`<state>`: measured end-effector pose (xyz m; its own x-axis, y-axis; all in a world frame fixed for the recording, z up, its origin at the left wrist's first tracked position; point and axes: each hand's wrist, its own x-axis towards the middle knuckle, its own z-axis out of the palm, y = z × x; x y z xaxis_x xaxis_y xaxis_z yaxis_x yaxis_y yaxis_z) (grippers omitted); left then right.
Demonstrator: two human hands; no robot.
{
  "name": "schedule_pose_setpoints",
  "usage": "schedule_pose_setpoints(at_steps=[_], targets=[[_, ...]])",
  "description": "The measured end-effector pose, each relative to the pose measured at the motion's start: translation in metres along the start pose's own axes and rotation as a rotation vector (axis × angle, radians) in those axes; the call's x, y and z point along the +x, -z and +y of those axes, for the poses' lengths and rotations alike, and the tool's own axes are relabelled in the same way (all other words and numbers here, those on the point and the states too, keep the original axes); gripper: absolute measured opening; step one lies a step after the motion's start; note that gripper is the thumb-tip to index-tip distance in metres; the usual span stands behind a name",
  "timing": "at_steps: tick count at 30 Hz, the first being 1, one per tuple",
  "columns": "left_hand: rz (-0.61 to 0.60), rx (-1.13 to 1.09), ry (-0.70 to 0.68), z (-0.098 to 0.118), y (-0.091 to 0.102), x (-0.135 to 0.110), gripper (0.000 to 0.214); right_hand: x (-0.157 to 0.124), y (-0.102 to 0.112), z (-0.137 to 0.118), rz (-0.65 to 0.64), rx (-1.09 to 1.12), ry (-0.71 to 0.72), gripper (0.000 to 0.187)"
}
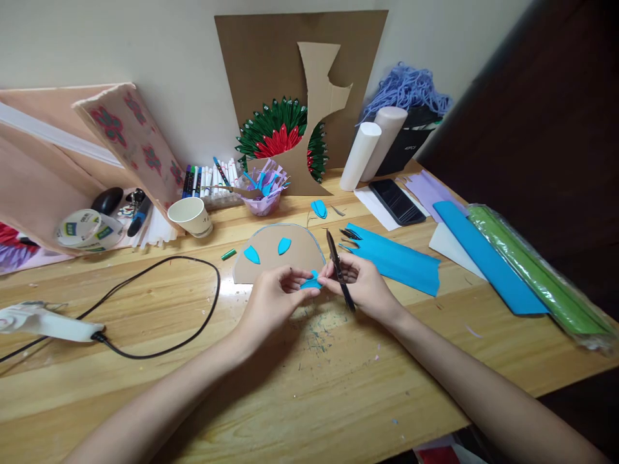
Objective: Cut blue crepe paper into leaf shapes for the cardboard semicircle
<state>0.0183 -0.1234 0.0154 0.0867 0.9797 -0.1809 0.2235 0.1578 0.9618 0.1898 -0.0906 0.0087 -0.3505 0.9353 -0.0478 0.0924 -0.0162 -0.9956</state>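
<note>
My left hand [273,293] and my right hand [362,283] meet over the wooden table [309,380]. Both pinch a small blue paper piece [312,282] between their fingertips. My right hand also grips black scissors [338,270], blades pointing away from me. Just behind the hands lies a brown half-round cardboard shape [278,264] with a blue edge and two blue paper petals [252,254] stuck on it. A cut sheet of blue paper [396,258] lies to the right of my right hand. Another loose blue petal [318,208] lies further back.
A glue gun [43,321] with a black looping cord [193,328] lies at the left. A paper cup [192,216], markers [207,177], a bowl of paper scraps [264,193], a phone [396,201], white rolls [360,154], and blue and green paper rolls [522,270] surround the area. Cardboard with a red-green fan [280,138] leans on the wall.
</note>
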Motion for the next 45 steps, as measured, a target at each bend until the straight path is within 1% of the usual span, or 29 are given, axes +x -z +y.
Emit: schedule_pose_setpoints(at_steps=[4,7,10,12,15,17,19,23,26,28,32,34,37,40,43,45], targets=[[-0.046,0.075,-0.024,0.001,0.003,0.001,0.022,0.001,0.003,-0.003,-0.004,-0.052,-0.009,0.024],[-0.077,0.158,-0.065,0.000,0.003,0.000,0.023,0.000,0.003,-0.002,-0.029,-0.109,0.017,0.017],[-0.102,0.237,-0.104,-0.001,0.004,-0.002,0.023,-0.001,0.005,0.003,-0.054,-0.226,0.071,0.010],[-0.118,0.265,-0.096,-0.001,0.004,-0.002,0.023,-0.001,0.006,0.006,-0.064,-0.297,0.131,0.008],[-0.151,0.226,-0.062,0.000,0.005,-0.002,0.017,-0.001,0.008,0.009,-0.074,-0.337,0.182,0.012],[-0.166,0.162,-0.046,-0.001,0.005,0.000,0.014,-0.001,0.009,0.009,-0.074,-0.330,0.171,0.011],[-0.169,0.097,-0.017,-0.003,0.005,0.002,0.015,0.000,0.009,0.010,-0.080,-0.325,0.147,0.009],[-0.141,0.002,0.046,-0.007,0.006,0.005,0.022,0.000,0.009,0.010,-0.090,-0.331,0.129,0.010],[-0.129,-0.028,0.065,-0.005,0.008,0.006,0.018,0.001,0.011,0.010,-0.092,-0.327,0.127,0.009],[-0.139,0.004,0.054,-0.002,0.010,0.006,0.014,0.001,0.012,0.009,-0.096,-0.329,0.130,0.007],[-0.135,0.183,-0.020,0.003,0.009,0.004,0.007,0.002,0.011,0.010,-0.101,-0.349,0.163,0.008],[-0.148,0.211,-0.020,0.002,0.007,0.003,0.006,0.002,0.010,0.010,-0.102,-0.353,0.166,0.008],[-0.177,0.097,0.018,0.000,0.004,0.002,0.009,0.002,0.008,0.011,-0.087,-0.354,0.137,0.006],[-0.176,-0.049,0.087,0.001,0.003,0.002,0.019,0.002,0.007,0.010,-0.066,-0.326,0.093,0.005],[-0.161,-0.115,0.173,0.003,0.002,0.003,0.025,0.002,0.007,0.008,-0.067,-0.269,0.038,0.008],[-0.147,-0.127,0.201,0.003,0.001,0.003,0.030,0.002,0.007,0.007,-0.065,-0.248,0.014,0.010]])
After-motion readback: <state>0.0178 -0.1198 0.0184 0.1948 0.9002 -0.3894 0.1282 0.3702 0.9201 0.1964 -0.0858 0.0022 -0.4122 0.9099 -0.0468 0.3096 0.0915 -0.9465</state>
